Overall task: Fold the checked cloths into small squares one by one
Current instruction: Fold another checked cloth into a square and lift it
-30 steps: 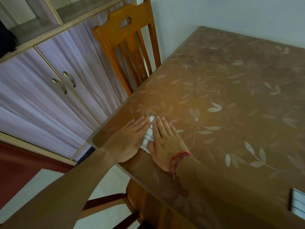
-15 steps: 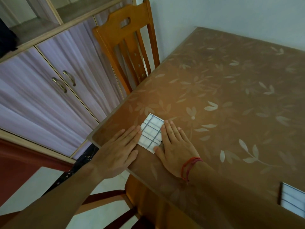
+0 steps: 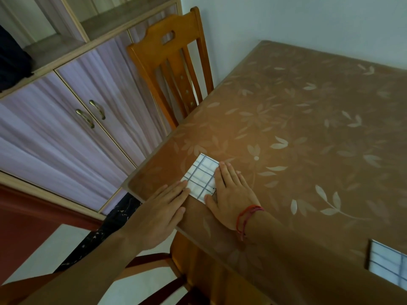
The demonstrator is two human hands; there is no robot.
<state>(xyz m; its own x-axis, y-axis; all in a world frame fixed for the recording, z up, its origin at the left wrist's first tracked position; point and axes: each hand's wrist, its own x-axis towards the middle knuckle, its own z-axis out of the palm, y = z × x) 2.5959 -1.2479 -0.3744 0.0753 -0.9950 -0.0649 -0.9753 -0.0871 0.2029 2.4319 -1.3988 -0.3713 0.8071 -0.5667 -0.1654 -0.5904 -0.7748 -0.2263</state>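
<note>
On your bench (image 3: 308,128) both hands lie flat, fingers straight, gripping nothing: your left hand (image 3: 160,214) touches the near-left edge of the folded cloth (image 3: 201,177), your right hand (image 3: 231,194) its right side, probably pressing the creases. The cloth sits near the bench's left corner, almost square, no real long axis, one corner pointing away.

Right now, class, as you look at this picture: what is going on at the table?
A person is folding cloths on a brown leaf-patterned table. A folded checked cloth, already a small square, lies near the table's corner. The left hand and the right hand lie flat with straight fingers against its two sides, as if smoothing it. A second checked cloth lies on the table to the person's right, cut off by the frame's edge. A wooden chair stands at the table's side.
</note>
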